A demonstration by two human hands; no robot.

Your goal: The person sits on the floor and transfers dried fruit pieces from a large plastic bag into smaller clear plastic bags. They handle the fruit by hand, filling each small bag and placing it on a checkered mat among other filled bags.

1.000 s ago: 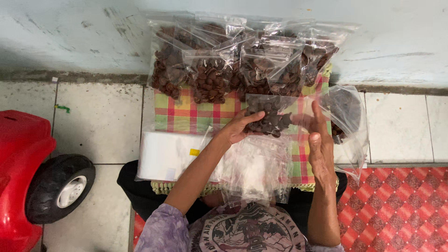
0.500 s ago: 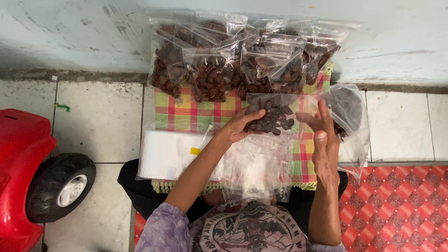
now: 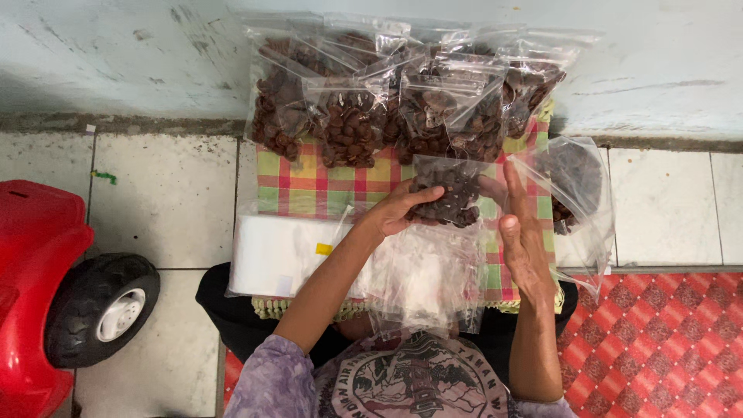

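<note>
Raised slightly, small bag point(image 3: 447, 192) over checked cloth point(image 3: 325, 186).

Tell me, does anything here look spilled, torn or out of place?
Nothing looks spilled or torn. The filled bags lean in an overlapping row against the wall, and both hands hold one small bag. Only the red toy car seems unrelated to the packing.

The cloth point(image 3: 340, 186) is a plaid of green, yellow, red and pink. The bags point(image 3: 402, 93) are clear plastic, filled with dark brown pieces. The stack of empty bags point(image 3: 282, 255) looks white, with a small yellow tag. The toy car point(image 3: 35, 294) is red with a black tyre and a grey hub. The mat point(image 3: 665, 348) bears red and pink diamonds. The sleeve point(image 3: 271, 383) is mottled purple. The tiles point(image 3: 166, 201) are pale grey
</note>
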